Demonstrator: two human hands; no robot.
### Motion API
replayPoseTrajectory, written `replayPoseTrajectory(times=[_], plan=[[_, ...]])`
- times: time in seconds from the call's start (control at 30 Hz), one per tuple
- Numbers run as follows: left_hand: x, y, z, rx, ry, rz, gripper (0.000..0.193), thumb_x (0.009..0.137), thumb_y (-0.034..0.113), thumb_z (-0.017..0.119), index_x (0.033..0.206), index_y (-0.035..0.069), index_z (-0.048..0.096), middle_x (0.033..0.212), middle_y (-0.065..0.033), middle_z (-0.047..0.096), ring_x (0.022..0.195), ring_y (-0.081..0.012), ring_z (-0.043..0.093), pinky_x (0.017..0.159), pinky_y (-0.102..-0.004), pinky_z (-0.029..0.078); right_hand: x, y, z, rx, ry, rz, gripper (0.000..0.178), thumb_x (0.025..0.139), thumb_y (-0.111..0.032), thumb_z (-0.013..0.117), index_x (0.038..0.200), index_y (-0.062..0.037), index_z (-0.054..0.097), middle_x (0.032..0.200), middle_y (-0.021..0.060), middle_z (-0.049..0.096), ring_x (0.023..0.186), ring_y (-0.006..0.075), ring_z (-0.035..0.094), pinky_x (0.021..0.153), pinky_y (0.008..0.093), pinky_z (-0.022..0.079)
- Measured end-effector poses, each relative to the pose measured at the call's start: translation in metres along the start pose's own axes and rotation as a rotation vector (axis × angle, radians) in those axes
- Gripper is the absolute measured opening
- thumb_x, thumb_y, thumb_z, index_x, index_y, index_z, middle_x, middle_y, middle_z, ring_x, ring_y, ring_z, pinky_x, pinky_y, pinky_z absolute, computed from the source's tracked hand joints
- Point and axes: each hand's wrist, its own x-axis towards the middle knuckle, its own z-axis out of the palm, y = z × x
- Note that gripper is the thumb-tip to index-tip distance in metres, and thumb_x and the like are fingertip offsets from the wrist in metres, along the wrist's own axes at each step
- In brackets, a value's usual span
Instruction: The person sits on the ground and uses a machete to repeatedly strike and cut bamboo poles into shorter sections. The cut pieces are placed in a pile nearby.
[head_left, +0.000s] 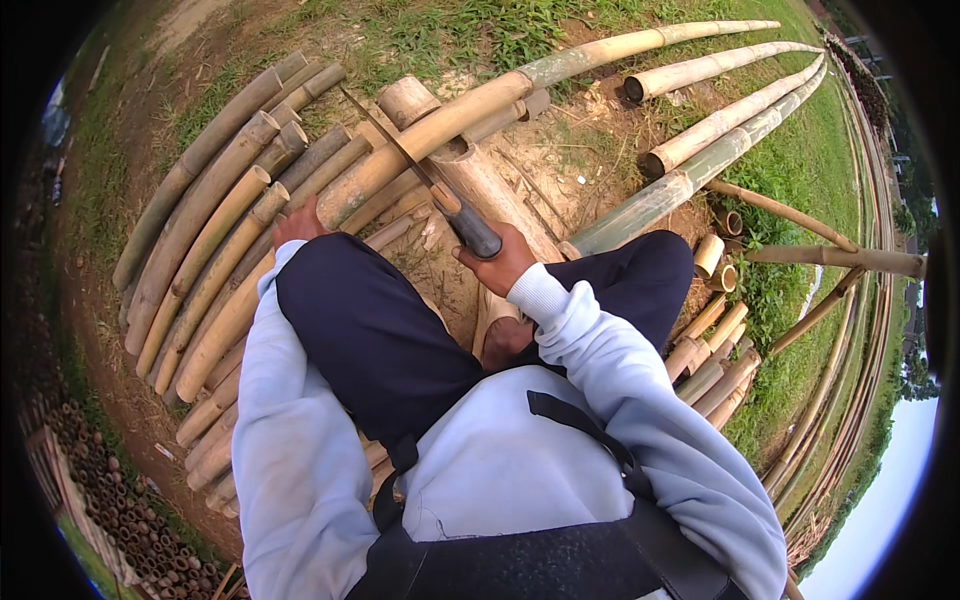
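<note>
Right hand (pixel 504 260) wrapped round saw (pixel 447 201), blade toward 11 o'clock; pole (pixel 480 107) 2 o'clock from left hand (pixel 300 222) (can't tell grip).

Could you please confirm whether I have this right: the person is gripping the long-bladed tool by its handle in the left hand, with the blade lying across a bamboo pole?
Not quite: the head view shows the long-bladed tool gripped by its handle in the right hand. The blade does lie across a bamboo pole.
</note>
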Motion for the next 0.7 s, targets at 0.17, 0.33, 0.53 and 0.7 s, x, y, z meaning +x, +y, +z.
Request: replayPoseTrajectory(times=[0.17,0.33,0.53,0.7], plan=[[-0.015,0.001,-0.01,0.006,-0.012,-0.04,0.079,0.073,0.037,0.084,0.142,0.014,0.053,0.113,-0.0235,0.072,0.108,-0.039,0.069,0.093,-0.0498,0.054,-0.164,-0.021,-0.068,0.045,-0.06,0.156,0.037,0.087,-0.003,0.075,0.123,0.0024,0.066,0.102,0.0087,0.074,0.098,0.011,0.065,0.089,0.0271,0.05],[-0.007,-0.003,-0.005,0.01,0.003,-0.024,0.079,0.074,0.041,0.082,0.14,0.012,0.052,0.114,-0.0224,0.072,0.106,-0.0402,0.07,0.093,-0.0498,0.055,-0.091,0.008,-0.048,-0.051,-0.021,0.059,0.026,0.082,-0.008,0.074,0.107,-0.0002,0.071,0.081,0.0193,0.069,0.075,0.0275,0.072,0.07,0.0356,0.053],[0.005,0.0,0.0,0.036,0.005,0.036,0.083,0.073,0.043,0.083,0.143,0.013,0.05,0.114,-0.0223,0.072,0.107,-0.0402,0.07,0.093,-0.0502,0.055,0.008,-0.008,-0.004,-0.072,0.009,0.035,0.026,0.082,-0.015,0.075,0.099,0.0016,0.066,0.078,0.0211,0.067,0.071,0.0353,0.067,0.07,0.0406,0.052],[0.001,-0.006,0.0,0.057,-0.01,-0.007,0.079,0.073,0.045,0.082,0.139,0.013,0.051,0.112,-0.0209,0.072,0.106,-0.0396,0.07,0.092,-0.0509,0.056,-0.16,-0.006,-0.059,0.084,0.015,0.062,0.032,0.084,-0.002,0.073,0.116,-0.0036,0.07,0.09,0.0137,0.074,0.084,0.02,0.073,0.081,0.0309,0.054]])
